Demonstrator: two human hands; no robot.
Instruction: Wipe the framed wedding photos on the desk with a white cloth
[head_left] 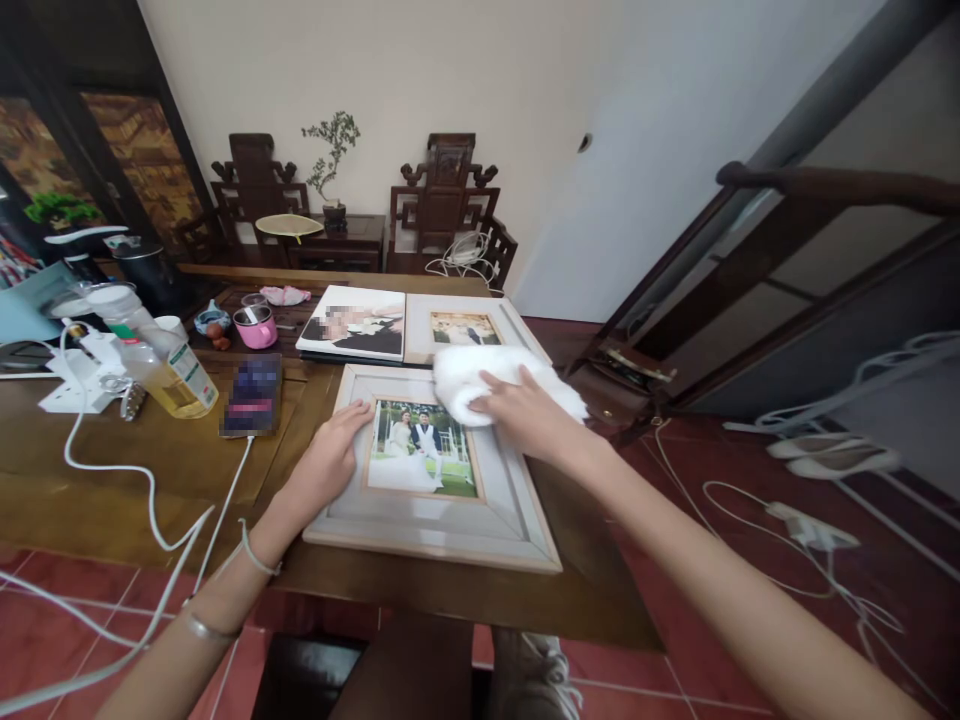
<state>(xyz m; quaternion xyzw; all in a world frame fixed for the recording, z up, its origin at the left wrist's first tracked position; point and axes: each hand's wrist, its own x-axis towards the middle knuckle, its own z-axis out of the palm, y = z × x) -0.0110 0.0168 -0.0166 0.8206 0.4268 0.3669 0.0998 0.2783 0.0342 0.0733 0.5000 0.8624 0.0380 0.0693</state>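
A white framed wedding photo [420, 525] lies flat on the wooden table [112, 470] in front of me. My left hand [330, 462] rests flat on the frame's left side, fingers stretched out, touching the edge of the picture. My right hand [525, 410] presses a fluffy white cloth [469, 375] onto the frame's upper right corner, fingers laid over it. Behind it lie a second white framed photo [461, 330] and a photo album [356, 322].
A phone [253, 395] on a white cable, a bottle of yellow liquid [176, 375], a pink cup [256, 327] and a white power strip [82, 375] sit at the table's left. Carved dark chairs [442, 205] stand by the wall. Cables and a charger [810, 525] lie on the red tile floor at right.
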